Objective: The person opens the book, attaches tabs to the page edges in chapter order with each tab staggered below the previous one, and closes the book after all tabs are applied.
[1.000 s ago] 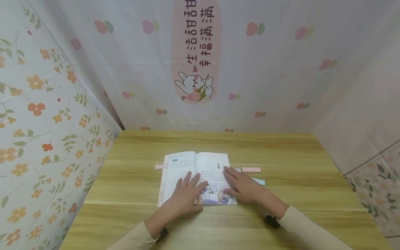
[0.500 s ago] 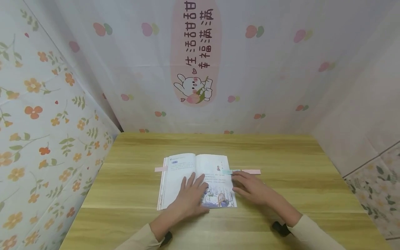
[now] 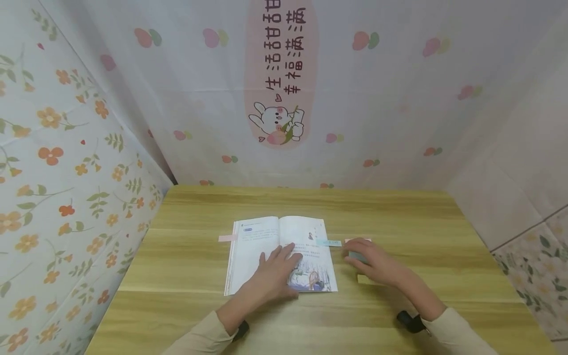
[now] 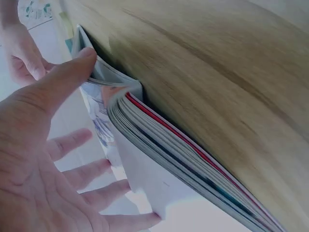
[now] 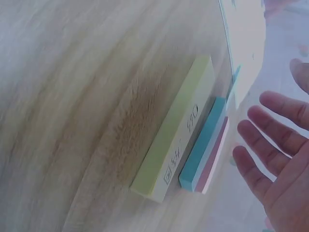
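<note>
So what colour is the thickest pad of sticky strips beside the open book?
Pale yellow-green sticky pad, clearest in the right wrist view.

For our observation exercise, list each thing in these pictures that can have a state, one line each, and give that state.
book: open, flat on the table, pages spread.
blue tab: sticking out from the right page's edge.
pink tab: sticking out past the left page's edge.
sticky-note pads: yellow, blue and pink, side by side on the table.
left hand: open, fingers pressing on the book.
right hand: open, over the sticky-note pads.
</note>
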A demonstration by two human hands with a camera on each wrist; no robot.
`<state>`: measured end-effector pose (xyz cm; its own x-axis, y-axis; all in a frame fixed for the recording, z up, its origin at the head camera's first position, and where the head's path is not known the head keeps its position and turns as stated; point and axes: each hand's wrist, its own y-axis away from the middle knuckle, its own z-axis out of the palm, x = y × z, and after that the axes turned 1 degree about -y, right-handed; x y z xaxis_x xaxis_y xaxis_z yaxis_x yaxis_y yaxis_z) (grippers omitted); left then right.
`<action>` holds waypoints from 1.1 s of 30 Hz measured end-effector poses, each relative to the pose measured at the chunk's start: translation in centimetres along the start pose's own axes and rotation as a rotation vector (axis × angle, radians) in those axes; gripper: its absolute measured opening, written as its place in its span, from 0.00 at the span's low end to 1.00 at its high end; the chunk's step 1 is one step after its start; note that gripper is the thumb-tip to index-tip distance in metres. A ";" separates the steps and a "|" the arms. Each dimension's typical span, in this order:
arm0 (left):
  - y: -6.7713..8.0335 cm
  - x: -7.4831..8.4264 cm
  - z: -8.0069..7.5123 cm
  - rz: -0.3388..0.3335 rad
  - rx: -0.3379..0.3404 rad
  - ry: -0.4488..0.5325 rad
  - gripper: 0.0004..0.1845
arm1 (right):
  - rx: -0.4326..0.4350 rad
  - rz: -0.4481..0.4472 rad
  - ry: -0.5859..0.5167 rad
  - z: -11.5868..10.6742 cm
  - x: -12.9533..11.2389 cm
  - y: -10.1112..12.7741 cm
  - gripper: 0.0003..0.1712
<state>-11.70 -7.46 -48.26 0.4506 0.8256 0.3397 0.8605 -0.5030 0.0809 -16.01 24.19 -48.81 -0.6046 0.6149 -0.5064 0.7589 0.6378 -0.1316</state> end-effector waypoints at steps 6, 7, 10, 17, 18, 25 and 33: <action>0.2 -0.9 0.0 0.029 0.007 0.034 0.48 | -0.009 0.024 0.000 -0.5 0.1 0.3 0.16; 0.2 -1.1 0.0 0.034 0.008 0.038 0.48 | -0.004 0.028 0.003 -0.5 0.1 0.3 0.15; 0.3 -1.4 0.1 0.050 0.015 0.047 0.48 | 0.017 0.031 0.017 -0.4 0.5 0.5 0.14; 0.5 -1.4 0.0 0.062 0.013 0.055 0.45 | 0.015 0.038 0.069 -0.2 1.0 1.3 0.20; 0.5 -1.3 0.0 0.059 0.009 0.056 0.45 | 0.017 0.040 0.078 -0.2 1.0 1.5 0.21; 0.4 -1.0 0.2 0.039 -0.022 0.042 0.44 | 0.048 0.049 0.128 -0.1 1.5 1.9 0.26; 0.4 -0.5 0.1 0.023 -0.026 0.001 0.43 | 0.054 0.103 0.189 -0.1 2.0 2.8 0.35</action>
<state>-11.58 -8.02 -48.49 0.4704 0.8134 0.3423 0.8434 -0.5285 0.0969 -15.15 27.24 -50.05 -0.5541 0.7546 -0.3515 0.8277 0.5444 -0.1359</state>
